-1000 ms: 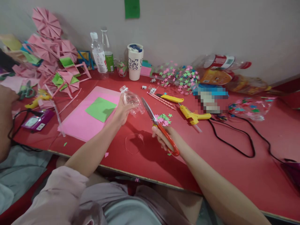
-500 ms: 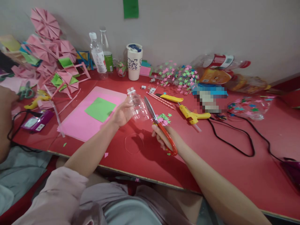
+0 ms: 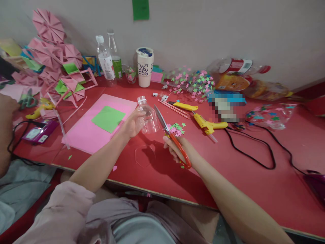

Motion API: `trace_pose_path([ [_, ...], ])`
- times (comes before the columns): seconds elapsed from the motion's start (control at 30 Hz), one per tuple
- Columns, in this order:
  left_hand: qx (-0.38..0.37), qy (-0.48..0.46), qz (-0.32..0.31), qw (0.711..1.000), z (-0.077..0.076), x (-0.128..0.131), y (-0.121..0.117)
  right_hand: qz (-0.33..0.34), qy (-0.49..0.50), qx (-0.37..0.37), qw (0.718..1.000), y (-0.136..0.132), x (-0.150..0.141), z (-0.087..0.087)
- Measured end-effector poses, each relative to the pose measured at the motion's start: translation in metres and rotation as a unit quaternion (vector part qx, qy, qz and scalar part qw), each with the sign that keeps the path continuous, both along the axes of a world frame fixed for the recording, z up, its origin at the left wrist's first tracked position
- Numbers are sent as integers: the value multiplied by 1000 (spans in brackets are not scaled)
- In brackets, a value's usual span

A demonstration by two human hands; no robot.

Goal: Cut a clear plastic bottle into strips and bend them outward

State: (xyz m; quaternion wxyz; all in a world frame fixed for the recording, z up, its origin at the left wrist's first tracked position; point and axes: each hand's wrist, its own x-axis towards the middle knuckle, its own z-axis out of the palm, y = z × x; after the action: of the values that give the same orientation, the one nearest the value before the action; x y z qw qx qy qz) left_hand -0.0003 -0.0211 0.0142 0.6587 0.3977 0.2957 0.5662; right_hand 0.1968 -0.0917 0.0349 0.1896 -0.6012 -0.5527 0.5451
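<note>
A clear plastic bottle top (image 3: 149, 118), cut off below its shoulder, is gripped by my left hand (image 3: 133, 124), its neck pointing up and slightly left. My right hand (image 3: 179, 149) is closed on scissors (image 3: 177, 144) with red handles; their blades look together and point up beside the bottle's right side. A gap seems to separate the blade tips from the plastic. Small pink and green paper stars (image 3: 178, 128) lie behind the scissors. A thin clear plastic ring (image 3: 145, 156) rests on the red table (image 3: 157, 179) below my hands.
Pink paper (image 3: 83, 135) with a green sheet (image 3: 108, 118) lies left. A yellow glue gun (image 3: 208, 125) and yellow utility knife (image 3: 186, 106) lie right. Behind stand a white cup (image 3: 144, 69) and a capped bottle (image 3: 106, 62). Another person's arm (image 3: 7, 132) is far left.
The bottle top has turned slightly more upright in my left hand. The scissors have shifted a little left. Both hands keep their hold.
</note>
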Motion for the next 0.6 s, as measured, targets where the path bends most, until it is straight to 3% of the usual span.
trace_pose_path([
  [0.23, -81, -29, 142, 986, -2, 0, 11, 28, -13, 34, 999, 0, 3, 3],
  [0.33, -69, -20, 211, 975, -5, -9, 19, 85, -36, 46, 995, -1, 6, 7],
  [0.43, -33, -3, 235, 971, -8, -18, 25, 143, -74, 70, 984, -4, 8, 11],
  [0.6, -12, 9, 269, 963, -9, -19, 26, 169, -87, 65, 980, -9, 7, 15],
])
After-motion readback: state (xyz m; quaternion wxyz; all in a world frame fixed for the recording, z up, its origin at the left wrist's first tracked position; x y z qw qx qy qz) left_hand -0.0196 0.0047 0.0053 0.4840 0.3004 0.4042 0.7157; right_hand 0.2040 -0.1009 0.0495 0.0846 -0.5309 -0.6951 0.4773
